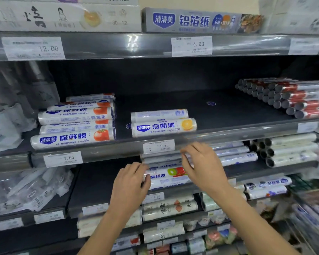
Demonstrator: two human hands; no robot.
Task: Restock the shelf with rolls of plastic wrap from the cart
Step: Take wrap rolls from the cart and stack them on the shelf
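Note:
A stack of plastic wrap rolls (166, 174), white with blue print and a kiwi picture, lies at the front of the lower shelf (99, 183). My left hand (132, 184) grips the stack's left end, thumb in front and fingers on top. My right hand (201, 163) curls over the stack's right end, hiding it. On the middle shelf (219, 111) above lie two rolls with an orange picture (164, 126) and a pile of tomato-print rolls (75, 122).
Dark-cored rolls with red labels (284, 96) are piled at the middle shelf's right. More white rolls (291, 151) lie right of my hands. Price tags (158, 146) line the shelf edges. A blurred wire cart (311, 218) shows at the lower right. Bagged goods (31, 188) fill the left.

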